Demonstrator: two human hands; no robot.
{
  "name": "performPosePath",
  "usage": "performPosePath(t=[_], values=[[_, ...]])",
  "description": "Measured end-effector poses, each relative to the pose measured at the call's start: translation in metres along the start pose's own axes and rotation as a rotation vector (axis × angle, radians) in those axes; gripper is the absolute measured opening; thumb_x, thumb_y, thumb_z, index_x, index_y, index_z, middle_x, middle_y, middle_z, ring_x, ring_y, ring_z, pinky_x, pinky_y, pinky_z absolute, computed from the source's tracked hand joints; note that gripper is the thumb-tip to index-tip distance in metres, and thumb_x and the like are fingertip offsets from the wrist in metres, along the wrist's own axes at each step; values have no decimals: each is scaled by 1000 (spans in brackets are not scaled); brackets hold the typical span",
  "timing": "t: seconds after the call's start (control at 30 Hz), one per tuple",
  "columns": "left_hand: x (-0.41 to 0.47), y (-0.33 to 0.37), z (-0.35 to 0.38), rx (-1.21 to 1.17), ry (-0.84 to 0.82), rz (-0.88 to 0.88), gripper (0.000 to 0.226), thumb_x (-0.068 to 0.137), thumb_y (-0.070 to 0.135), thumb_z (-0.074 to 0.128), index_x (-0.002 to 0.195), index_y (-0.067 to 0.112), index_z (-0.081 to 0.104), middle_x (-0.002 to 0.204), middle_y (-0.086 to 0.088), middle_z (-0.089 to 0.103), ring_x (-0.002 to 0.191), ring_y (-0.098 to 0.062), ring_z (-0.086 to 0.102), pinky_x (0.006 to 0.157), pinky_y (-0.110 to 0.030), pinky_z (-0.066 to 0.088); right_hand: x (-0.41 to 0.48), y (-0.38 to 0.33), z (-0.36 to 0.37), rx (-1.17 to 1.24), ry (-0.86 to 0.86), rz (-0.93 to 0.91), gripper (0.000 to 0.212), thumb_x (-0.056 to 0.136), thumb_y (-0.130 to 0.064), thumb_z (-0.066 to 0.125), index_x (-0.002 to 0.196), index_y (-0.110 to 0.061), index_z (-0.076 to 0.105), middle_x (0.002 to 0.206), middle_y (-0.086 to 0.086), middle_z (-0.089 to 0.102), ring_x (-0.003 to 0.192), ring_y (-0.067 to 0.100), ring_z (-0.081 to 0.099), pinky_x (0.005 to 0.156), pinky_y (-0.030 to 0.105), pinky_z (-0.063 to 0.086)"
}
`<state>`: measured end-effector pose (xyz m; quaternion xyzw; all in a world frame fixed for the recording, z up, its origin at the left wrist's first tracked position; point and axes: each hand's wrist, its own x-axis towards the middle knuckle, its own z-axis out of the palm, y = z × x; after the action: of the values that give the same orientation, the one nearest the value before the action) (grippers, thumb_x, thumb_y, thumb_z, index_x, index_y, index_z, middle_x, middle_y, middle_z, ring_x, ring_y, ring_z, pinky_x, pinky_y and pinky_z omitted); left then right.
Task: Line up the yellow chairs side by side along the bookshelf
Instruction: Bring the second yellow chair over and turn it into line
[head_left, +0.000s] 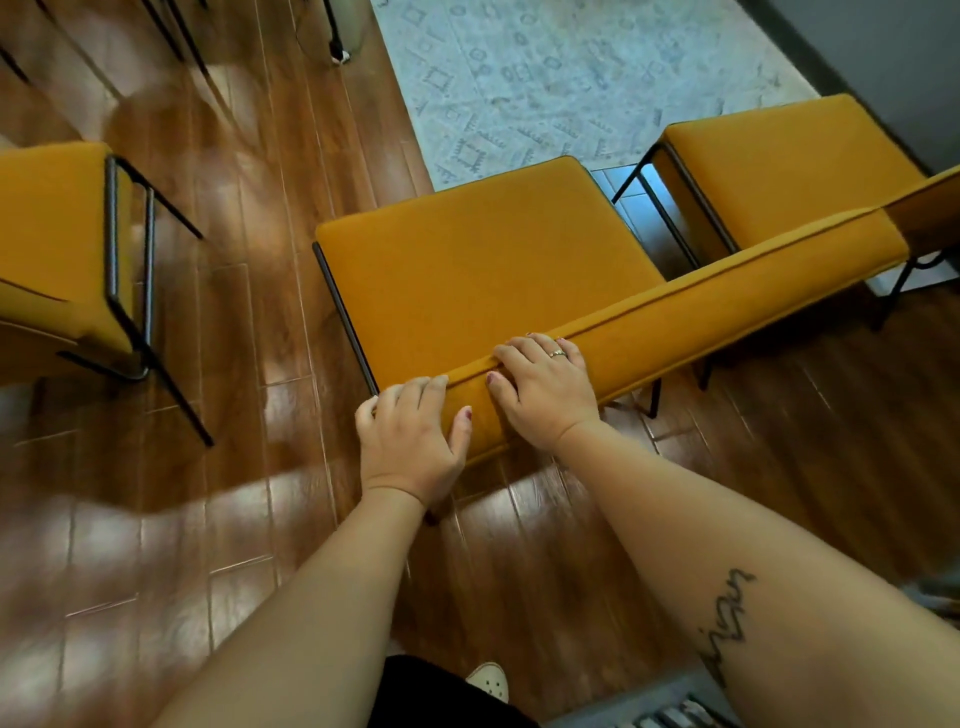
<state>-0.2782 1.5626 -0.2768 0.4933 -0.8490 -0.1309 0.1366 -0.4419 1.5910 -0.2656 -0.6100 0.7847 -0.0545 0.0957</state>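
Note:
A yellow chair with black metal legs stands right below me, its padded backrest running from my hands up to the right. My left hand grips the backrest's near left corner, fingers over the end and thumb on the back face. My right hand lies over the backrest's top edge just beside it, fingers curled over the front. A second yellow chair stands to the right, close beside the first. A third yellow chair stands apart at the left. No bookshelf shows in view.
Glossy wooden floor surrounds the chairs. A pale patterned rug lies beyond the middle chair. A grey wall borders the upper right. Dark furniture legs stand at the top left. My shoe shows at the bottom.

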Motion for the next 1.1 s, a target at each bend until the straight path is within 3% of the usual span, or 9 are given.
performPosePath(t=[0.13, 0.27, 0.7, 1.1], values=[[18, -11, -3, 3, -8, 5, 54, 86, 51, 33, 115, 16, 62, 110, -4, 65, 101, -27, 59, 89, -48, 42, 18, 6, -5, -31, -41, -61, 62, 89, -53, 17, 137, -25, 45, 142, -3, 46, 137, 19, 32, 113, 40, 13], [36, -24, -4, 1, -32, -13, 55, 86, 52, 33, 116, 16, 61, 111, -4, 64, 102, -27, 58, 90, -50, 44, 33, -3, -1, -30, 22, -56, 70, 86, -54, 11, 130, -21, 53, 133, 0, 55, 131, 23, 41, 110, 43, 20], [96, -57, -9, -6, 7, -24, 55, 85, 51, 34, 113, 13, 64, 107, -6, 65, 99, -28, 58, 83, -44, 47, 93, -20, 7, 8, 199, -9, 47, 85, -44, 32, 107, -19, 66, 108, 1, 67, 108, 27, 59, 99, 46, 36], [135, -75, -15, -19, -15, 19, 57, 85, 50, 34, 115, 12, 64, 109, -7, 65, 99, -30, 58, 83, -44, 46, 130, -28, 8, 1, 227, 17, 46, 84, -43, 33, 106, -20, 66, 107, 1, 67, 107, 27, 59, 99, 46, 37]])
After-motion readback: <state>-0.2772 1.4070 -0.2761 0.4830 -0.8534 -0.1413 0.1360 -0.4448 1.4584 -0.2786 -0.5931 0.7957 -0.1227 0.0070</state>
